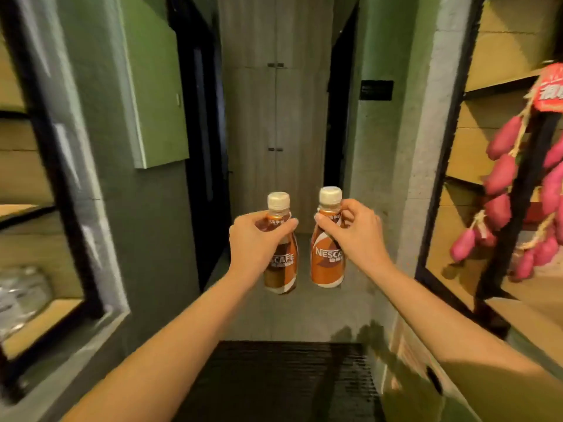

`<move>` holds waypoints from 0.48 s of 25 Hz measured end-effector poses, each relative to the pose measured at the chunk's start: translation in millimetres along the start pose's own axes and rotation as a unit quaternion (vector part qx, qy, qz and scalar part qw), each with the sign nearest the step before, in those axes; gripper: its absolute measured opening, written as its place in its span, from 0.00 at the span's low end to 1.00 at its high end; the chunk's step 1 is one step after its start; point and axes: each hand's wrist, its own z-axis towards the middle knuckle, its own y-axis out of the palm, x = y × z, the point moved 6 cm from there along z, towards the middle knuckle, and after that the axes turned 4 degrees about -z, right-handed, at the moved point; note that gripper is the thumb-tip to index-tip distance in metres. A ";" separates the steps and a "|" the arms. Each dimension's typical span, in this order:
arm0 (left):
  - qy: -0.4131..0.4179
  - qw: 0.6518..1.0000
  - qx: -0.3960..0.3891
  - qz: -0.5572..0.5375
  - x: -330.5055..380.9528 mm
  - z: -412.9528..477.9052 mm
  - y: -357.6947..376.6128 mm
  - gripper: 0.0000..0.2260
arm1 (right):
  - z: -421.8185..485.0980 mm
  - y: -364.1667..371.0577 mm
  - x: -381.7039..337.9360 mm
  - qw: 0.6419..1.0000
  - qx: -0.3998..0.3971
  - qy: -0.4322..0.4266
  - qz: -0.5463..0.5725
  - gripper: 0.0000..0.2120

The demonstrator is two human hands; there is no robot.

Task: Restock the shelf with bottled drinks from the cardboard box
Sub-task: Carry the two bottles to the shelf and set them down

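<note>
I hold two small coffee bottles with orange-brown labels and cream caps upright in front of me, side by side. My left hand (254,242) grips the left bottle (281,269) around its shoulder. My right hand (355,229) grips the right bottle (327,263) just below its cap. Both bottles hang in the air above the grey floor. The cardboard box (457,379) shows at the lower right, partly behind my right forearm. A wooden shelf unit (502,80) with a black frame stands at the right, and another shelf unit (39,324) stands at the left.
A string of pink sausage-like packs (499,202) hangs in front of the right shelf under a red sign (551,86). Clear wrapped items (21,293) lie on the left shelf. A dark ribbed mat (283,382) covers the floor below. A narrow corridor ends at grey cabinet doors (275,117).
</note>
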 end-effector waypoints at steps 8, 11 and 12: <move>-0.027 0.979 0.168 0.115 -1.4 -36.2 -402.7 0.09 | -82.6 293.2 -254.3 0.981 -0.106 -0.089 0.136 0.16; -0.050 0.956 0.235 0.168 1.3 -57.3 -531.8 0.14 | -118.6 386.3 -348.1 0.959 -0.160 -0.119 0.199 0.15; -0.055 0.948 0.256 0.180 2.6 -64.1 -569.1 0.14 | -130.7 413.4 -376.2 0.952 -0.178 -0.123 0.217 0.15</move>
